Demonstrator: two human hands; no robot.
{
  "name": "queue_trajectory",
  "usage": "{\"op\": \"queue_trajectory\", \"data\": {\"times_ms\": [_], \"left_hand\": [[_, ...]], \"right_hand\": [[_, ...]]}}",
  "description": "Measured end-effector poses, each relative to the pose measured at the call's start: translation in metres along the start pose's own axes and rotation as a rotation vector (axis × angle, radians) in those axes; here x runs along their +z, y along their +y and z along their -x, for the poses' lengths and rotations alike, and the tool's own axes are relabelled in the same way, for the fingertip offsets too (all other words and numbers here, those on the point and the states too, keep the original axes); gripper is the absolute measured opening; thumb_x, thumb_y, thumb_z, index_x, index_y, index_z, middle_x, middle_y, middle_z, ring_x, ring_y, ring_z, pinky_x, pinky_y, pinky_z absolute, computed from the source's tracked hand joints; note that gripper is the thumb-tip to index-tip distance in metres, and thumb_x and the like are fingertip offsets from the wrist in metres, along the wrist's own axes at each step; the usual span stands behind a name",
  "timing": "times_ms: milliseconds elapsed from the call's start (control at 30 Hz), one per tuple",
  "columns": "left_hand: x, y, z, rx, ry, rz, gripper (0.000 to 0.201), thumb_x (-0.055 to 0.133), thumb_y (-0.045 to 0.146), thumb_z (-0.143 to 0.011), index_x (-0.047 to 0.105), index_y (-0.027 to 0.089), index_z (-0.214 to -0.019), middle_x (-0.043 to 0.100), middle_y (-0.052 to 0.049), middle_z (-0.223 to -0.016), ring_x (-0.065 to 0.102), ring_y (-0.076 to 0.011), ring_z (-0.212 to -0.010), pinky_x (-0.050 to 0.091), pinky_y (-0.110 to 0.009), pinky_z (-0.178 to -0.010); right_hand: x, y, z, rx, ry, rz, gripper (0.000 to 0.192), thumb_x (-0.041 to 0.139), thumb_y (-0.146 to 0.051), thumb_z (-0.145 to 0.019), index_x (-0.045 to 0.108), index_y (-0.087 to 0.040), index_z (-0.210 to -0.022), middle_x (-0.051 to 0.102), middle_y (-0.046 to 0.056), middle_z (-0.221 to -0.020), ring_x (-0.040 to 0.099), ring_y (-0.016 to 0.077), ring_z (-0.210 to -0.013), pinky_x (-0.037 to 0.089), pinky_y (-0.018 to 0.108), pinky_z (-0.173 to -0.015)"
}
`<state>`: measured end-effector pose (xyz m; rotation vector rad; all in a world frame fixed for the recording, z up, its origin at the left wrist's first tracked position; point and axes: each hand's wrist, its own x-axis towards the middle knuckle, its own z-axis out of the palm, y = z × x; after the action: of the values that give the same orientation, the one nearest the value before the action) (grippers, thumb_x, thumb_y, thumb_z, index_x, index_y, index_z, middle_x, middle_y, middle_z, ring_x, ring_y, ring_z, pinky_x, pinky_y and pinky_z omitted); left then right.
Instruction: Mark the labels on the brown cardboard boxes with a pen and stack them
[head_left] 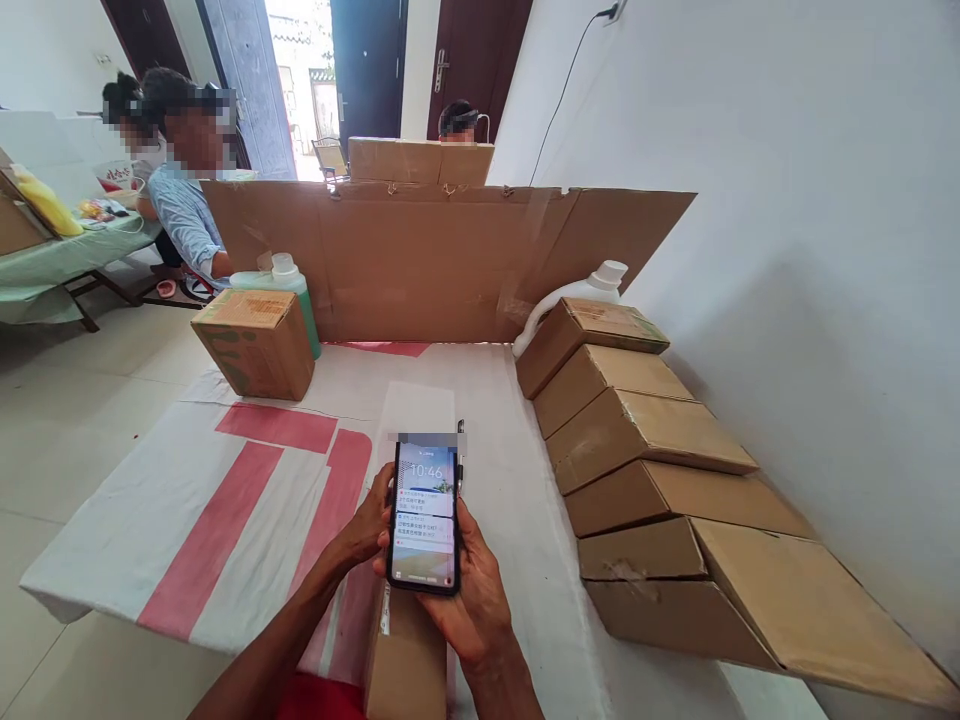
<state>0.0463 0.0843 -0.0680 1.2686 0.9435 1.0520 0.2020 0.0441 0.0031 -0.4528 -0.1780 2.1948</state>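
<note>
A smartphone (424, 515) with a lit screen showing 10:46 is held upright above the table. My right hand (476, 600) wraps it from below and the right side, with fingertips curling round its left edge. At the phone's left edge is my left hand (369, 520), its fingers bent against the side and partly hidden behind it. Beyond the phone lies a white sheet (420, 405). A thin dark object, perhaps a pen (461, 428), shows beside the phone's upper right edge. Below my hands is a long cardboard box (407, 660).
Several cardboard boxes (645, 490) line the table's right side near the wall. A box (255, 345) and green-liquid jug (304, 300) stand back left; a white jug (570, 290) is back right. A cardboard panel (420, 260) closes the far edge. Other people (187, 200) sit beyond.
</note>
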Motion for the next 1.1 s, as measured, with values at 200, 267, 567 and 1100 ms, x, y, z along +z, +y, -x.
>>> {"op": "queue_trajectory", "data": {"times_ms": [200,267,567,1100], "left_hand": [[0.004,0.007,-0.003,-0.024,0.007,0.035,0.087,0.083,0.054,-0.065,0.049,0.021,-0.137,0.064,-0.009,-0.119,0.059,-0.0307,-0.114,0.045,-0.046,-0.105],[0.005,0.003,-0.004,-0.047,0.011,0.033,0.086,0.082,0.053,-0.065,0.049,0.021,-0.138,0.064,-0.009,-0.117,0.060,-0.0298,-0.110,0.046,-0.045,-0.102],[0.001,-0.012,-0.002,-0.082,0.004,-0.013,0.086,0.078,0.061,-0.073,0.044,0.024,-0.142,0.062,-0.011,-0.126,0.062,-0.0290,-0.110,0.049,-0.042,-0.098],[-0.003,0.006,-0.001,-0.147,-0.046,-0.093,0.075,0.075,0.050,-0.083,0.039,0.027,-0.144,0.054,-0.011,-0.144,0.058,-0.0308,-0.126,0.045,-0.045,-0.108]], "right_hand": [[-0.002,-0.003,0.003,-0.040,0.046,0.008,0.043,0.058,-0.050,-0.095,0.072,-0.018,-0.120,0.077,0.011,-0.115,0.073,0.0293,-0.103,0.057,0.054,-0.092],[0.000,-0.004,0.004,-0.046,0.059,-0.001,0.042,0.059,-0.049,-0.094,0.073,-0.018,-0.119,0.077,0.011,-0.114,0.073,0.0298,-0.102,0.058,0.053,-0.091],[-0.002,-0.004,0.006,-0.056,0.031,-0.021,0.047,0.060,-0.051,-0.091,0.075,-0.013,-0.116,0.079,0.014,-0.105,0.074,0.0307,-0.096,0.058,0.049,-0.087],[-0.116,-0.078,0.016,-0.327,0.722,0.826,0.070,0.047,-0.077,-0.089,0.073,-0.012,-0.096,0.075,0.013,-0.079,0.073,0.0280,-0.077,0.058,0.043,-0.073]]}}
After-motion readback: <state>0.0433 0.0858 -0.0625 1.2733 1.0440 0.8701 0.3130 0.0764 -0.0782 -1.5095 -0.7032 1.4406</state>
